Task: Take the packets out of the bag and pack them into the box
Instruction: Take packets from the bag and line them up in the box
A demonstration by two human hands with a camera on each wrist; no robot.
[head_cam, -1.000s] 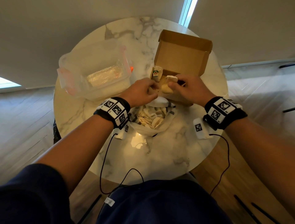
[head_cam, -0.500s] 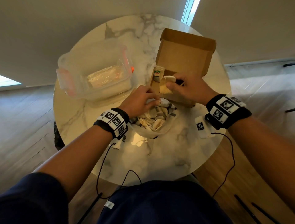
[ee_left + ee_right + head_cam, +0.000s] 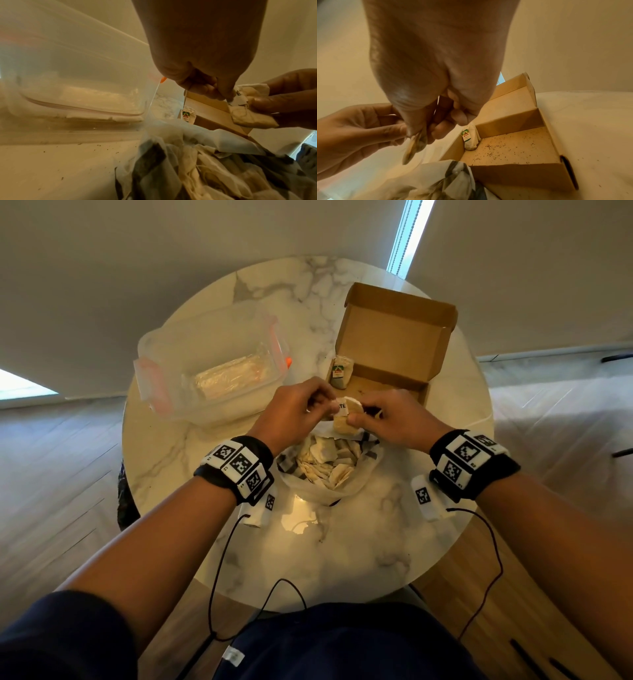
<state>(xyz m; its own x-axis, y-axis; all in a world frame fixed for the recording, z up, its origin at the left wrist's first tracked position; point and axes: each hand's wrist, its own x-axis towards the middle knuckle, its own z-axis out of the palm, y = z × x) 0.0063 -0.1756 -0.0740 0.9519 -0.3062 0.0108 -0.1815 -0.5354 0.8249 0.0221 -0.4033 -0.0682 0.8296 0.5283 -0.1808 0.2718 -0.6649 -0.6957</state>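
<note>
Both hands are holding one small packet [image 3: 346, 419] up in the air, over the near edge of the box [image 3: 394, 344] and just above the open bag [image 3: 329, 467]. The packet is a soft, cream paper pouch with a little white tag that has black letters on it. The left hand [image 3: 294, 412] is pinching the tag between thumb and fingertip. The right hand [image 3: 394, 419] is squeezing the pouch with its thumb and curled fingers.

The bag is lying on the round marble table [image 3: 239, 542], full of more cream packets. One packet with a green and red label [image 3: 339, 372] is standing up in the far left corner of the brown box.

The right wrist view is showing something the head view is not: lots of tiny dark crumbs sitting on the box floor [image 3: 513, 148]. The left wrist view is showing the thin string on the held packet [image 3: 247, 112], and crumbs on the table by the clear plastic tub [image 3: 77, 81].

Half a second ago the left hand was down in the bag. Now it is lifting up and meeting the right hand at the packet.
</note>
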